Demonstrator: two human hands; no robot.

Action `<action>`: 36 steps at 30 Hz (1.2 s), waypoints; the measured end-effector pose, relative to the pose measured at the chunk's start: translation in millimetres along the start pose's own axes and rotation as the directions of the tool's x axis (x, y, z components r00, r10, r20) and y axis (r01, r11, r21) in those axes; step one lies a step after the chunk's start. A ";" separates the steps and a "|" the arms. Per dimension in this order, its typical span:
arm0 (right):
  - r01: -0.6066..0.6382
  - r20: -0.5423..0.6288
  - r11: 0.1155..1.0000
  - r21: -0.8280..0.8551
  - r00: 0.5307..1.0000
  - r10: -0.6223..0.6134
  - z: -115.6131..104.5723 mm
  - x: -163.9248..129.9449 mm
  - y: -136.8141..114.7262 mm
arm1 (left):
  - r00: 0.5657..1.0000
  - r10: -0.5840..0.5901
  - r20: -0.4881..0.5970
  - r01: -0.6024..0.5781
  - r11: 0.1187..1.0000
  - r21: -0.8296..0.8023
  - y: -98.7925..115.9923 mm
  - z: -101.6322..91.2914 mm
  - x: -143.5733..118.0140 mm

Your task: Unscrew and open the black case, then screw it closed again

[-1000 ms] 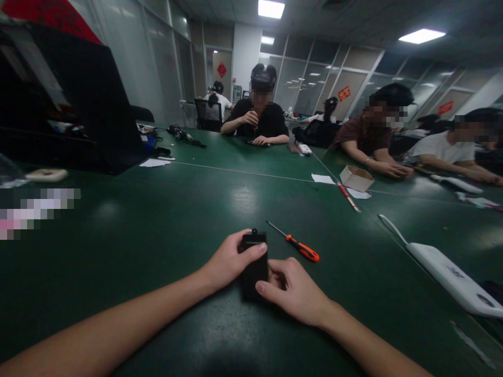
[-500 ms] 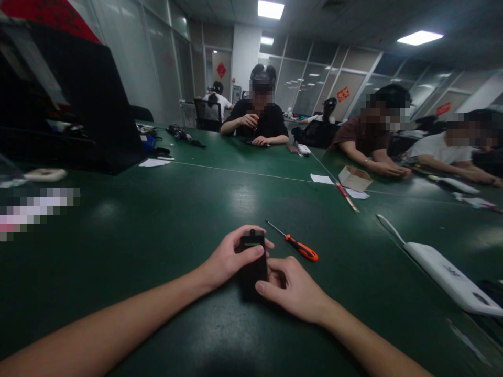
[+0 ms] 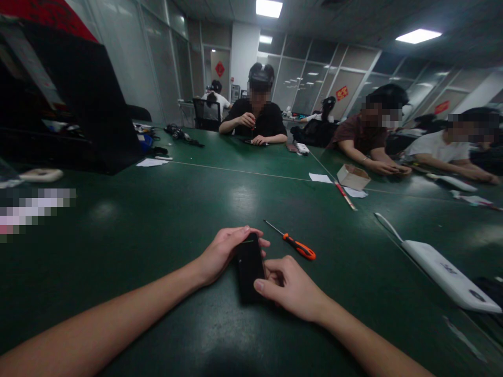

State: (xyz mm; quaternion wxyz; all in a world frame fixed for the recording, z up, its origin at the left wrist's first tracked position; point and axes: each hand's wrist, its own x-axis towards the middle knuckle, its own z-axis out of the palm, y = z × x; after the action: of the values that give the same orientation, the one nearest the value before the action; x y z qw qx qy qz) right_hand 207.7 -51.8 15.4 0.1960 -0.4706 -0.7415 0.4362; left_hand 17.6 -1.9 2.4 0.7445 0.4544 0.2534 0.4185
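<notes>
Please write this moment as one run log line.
left hand: grips black device | right hand: grips it | screwdriver: lying on table

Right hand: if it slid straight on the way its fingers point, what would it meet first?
The right hand points left, and its fingers already touch the black device. Pushing on, it would press that device against the left hand on the far side. The screwdriver lies off that line.

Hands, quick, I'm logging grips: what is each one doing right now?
Left hand: closed around the black device.
Right hand: curled, gripping the device's near right side.
</notes>
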 end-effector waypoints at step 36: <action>-0.024 -0.106 0.942 0.334 0.992 0.062 -0.4 6.5 4.5 | 0.975 0.052 0.218 -0.109 0.960 0.258 -1.6 4.6 -1.6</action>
State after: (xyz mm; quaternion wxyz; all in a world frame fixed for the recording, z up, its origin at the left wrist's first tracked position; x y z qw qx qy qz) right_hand 207.2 -45.1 11.2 0.3050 -0.4713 -0.6345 0.5312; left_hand 20.9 -5.8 3.1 0.6808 0.6023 0.2094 0.3604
